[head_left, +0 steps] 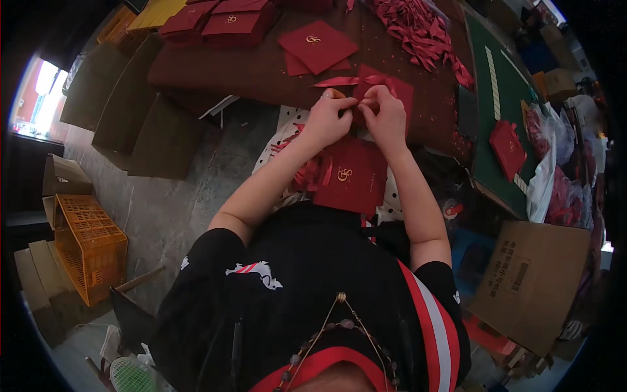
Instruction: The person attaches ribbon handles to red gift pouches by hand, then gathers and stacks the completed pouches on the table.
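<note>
Both my hands meet over a red card or bag (400,98) at the table's near edge. A red ribbon (336,82) runs out to the left from it. My left hand (332,116) is closed, with thumb and index finger pinched at the ribbon. Touching it from the right, my right hand (383,112) is pinched at the same spot; what lies between the fingertips is too small to tell. On my lap rests a red bag with gold lettering (353,175), beside more red ribbons (304,171) on a dotted cloth (285,121).
Red pieces (318,47) and stacked red bags (239,25) lie on the brown table (196,68), with a ribbon pile (418,32) behind. A green board (482,72) stands right. Cardboard boxes (529,284) and an orange crate (91,245) flank me.
</note>
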Available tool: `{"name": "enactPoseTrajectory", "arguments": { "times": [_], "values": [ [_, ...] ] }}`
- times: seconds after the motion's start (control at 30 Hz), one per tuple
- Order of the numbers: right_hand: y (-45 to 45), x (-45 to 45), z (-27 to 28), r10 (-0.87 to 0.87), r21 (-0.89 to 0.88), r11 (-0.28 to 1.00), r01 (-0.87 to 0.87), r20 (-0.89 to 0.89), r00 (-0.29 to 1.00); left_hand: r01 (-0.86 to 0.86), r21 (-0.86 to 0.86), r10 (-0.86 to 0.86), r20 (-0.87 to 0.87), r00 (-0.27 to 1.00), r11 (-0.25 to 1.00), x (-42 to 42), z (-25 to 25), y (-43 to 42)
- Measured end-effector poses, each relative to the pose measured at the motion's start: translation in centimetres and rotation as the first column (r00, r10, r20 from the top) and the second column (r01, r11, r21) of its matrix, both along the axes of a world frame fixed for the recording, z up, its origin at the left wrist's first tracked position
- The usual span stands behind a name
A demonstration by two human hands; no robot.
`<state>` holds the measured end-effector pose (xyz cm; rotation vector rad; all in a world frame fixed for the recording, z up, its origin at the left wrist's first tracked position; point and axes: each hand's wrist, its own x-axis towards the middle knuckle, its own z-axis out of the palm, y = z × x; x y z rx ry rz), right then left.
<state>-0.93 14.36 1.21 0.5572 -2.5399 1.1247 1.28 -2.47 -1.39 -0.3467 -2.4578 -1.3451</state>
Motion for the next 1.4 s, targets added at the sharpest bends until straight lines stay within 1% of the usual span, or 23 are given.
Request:
{"name": "enactPoseTrajectory", "arguments": {
  "times": [0.13, 0.2, 0.23, 0.3, 0.33, 0.4, 0.43, 0.5, 0.57, 0.63, 0.7, 0.73, 0.9, 1.0, 1.03, 1.07, 1.1, 1.13, 1.23, 1.27, 1.33, 1.37, 1.4],
  "values": [
    [0.3, -0.6, -1.3, 0.039, -0.046, 0.998, -0.042, -0.070, 0.997, -0.025, -0.078, 0.029, 0.045, 0.999, 0.997, -0.5, 0.7, -0.5],
    [0.8, -0.8, -1.4, 0.045, 0.002, 0.999, -0.045, -0.078, 0.996, -0.104, -0.246, 0.125, 0.073, 0.989, 0.964, -0.5, 1.2, 0.0],
    [1.1, -0.8, -1.2, 0.045, 0.005, 0.999, -0.045, -0.081, 0.996, -0.105, -0.243, 0.125, 0.071, 0.990, 0.964, -0.7, 1.4, 0.2],
    [1.8, -0.4, -0.9, 0.125, -0.270, 0.961, -0.053, 0.257, 0.958, -0.054, -0.287, 0.087, 0.102, 0.991, 0.956, -1.2, 1.6, 0.4],
    [2.3, -0.3, -0.7, 0.126, -0.268, 0.962, -0.054, 0.258, 0.958, -0.056, -0.285, 0.088, 0.103, 0.991, 0.957, -1.5, 1.3, 0.6],
    [3.0, -0.1, -0.2, 0.163, 0.028, 0.987, -0.160, -0.180, 0.970, -0.034, -0.318, 0.053, 0.052, 0.997, 0.947, -1.9, 0.9, 0.9],
    [3.1, 0.3, 0.1, 0.167, 0.031, 0.986, -0.164, -0.181, 0.969, -0.038, -0.316, 0.057, 0.051, 0.997, 0.948, -2.0, 0.9, 1.0],
    [3.4, 1.5, 0.6, -0.050, 0.138, 0.985, 0.104, -0.348, 0.936, -0.055, -0.333, 0.050, -0.022, 0.998, 0.941, -1.9, 0.7, 1.4],
    [4.7, 0.9, -1.1, -0.067, 0.167, 0.978, 0.127, -0.325, 0.943, -0.045, -0.398, 0.028, -0.048, 0.998, 0.916, -2.1, 0.6, 1.3],
    [5.7, 0.5, -2.2, -0.078, 0.264, 0.958, 0.112, -0.134, 0.988, -0.023, -0.468, -0.012, -0.073, 0.997, 0.883, -1.8, 1.2, 1.1],
    [6.3, -0.4, -2.9, -0.090, 0.320, 0.939, 0.127, -0.129, 0.988, -0.054, -0.727, 0.023, -0.053, 0.998, 0.684, -1.6, 2.5, 0.4],
    [6.3, -0.3, -3.0, -0.095, 0.376, 0.917, 0.135, -0.121, 0.988, -0.025, -0.780, 0.074, 0.027, 0.997, 0.625, -1.4, 3.9, -0.6],
    [6.1, -0.4, -2.4, -0.147, 0.442, 0.880, 0.176, -0.100, 0.984, -0.045, -0.819, 0.194, 0.082, 0.978, 0.572, -0.4, 3.8, -9.2],
    [5.5, 0.0, -1.4, -0.154, 0.483, 0.854, 0.194, -0.123, 0.980, -0.134, -0.767, 0.172, -0.031, 0.985, 0.627, 0.9, 2.3, -9.8],
    [5.4, -0.3, -0.6, -0.168, 0.495, 0.841, 0.219, -0.146, 0.975, -0.170, -0.724, 0.157, -0.085, 0.984, 0.669, 1.5, 3.3, -8.9],
    [5.8, -1.6, 0.6, -0.176, 0.389, 0.902, 0.187, -0.063, 0.982, -0.199, -0.675, 0.144, -0.138, 0.980, 0.710, 1.8, 4.3, -7.7],
    [6.3, -3.2, 1.5, -0.173, 0.277, 0.947, 0.160, 0.025, 0.985, -0.132, -0.619, 0.054, -0.143, 0.988, 0.774, 1.6, 4.3, -6.8],
    [6.6, -4.8, 1.7, -0.220, 0.125, 0.965, 0.229, -0.078, 0.972, -0.069, -0.608, -0.047, -0.174, 0.984, 0.791, 1.3, 4.0, -5.7],
    [8.7, -11.1, 1.1, -0.238, 0.238, 0.911, 0.336, -0.360, 0.902, 0.088, -0.651, -0.263, -0.177, 0.948, 0.754, 0.5, 2.8, -2.4],
    [9.1, -12.7, 0.5, -0.235, 0.237, 0.912, 0.335, -0.368, 0.900, 0.115, -0.670, -0.317, -0.187, 0.930, 0.733, 0.2, 2.2, -1.6],
    [9.7, -15.4, -0.6, -0.297, 0.377, 0.811, 0.448, -0.396, 0.869, 0.042, -0.697, -0.306, -0.260, 0.916, 0.715, -0.5, 0.6, -0.7],
    [10.3, -15.9, -1.1, -0.297, 0.373, 0.812, 0.449, -0.399, 0.867, 0.047, -0.699, -0.310, -0.254, 0.916, 0.713, -0.7, 0.0, -0.6],
    [10.5, -15.9, -1.3, -0.254, 0.444, 0.797, 0.409, -0.367, 0.895, 0.056, -0.702, -0.314, -0.244, 0.917, 0.710, -0.7, 0.1, -0.6]
  ]
}}
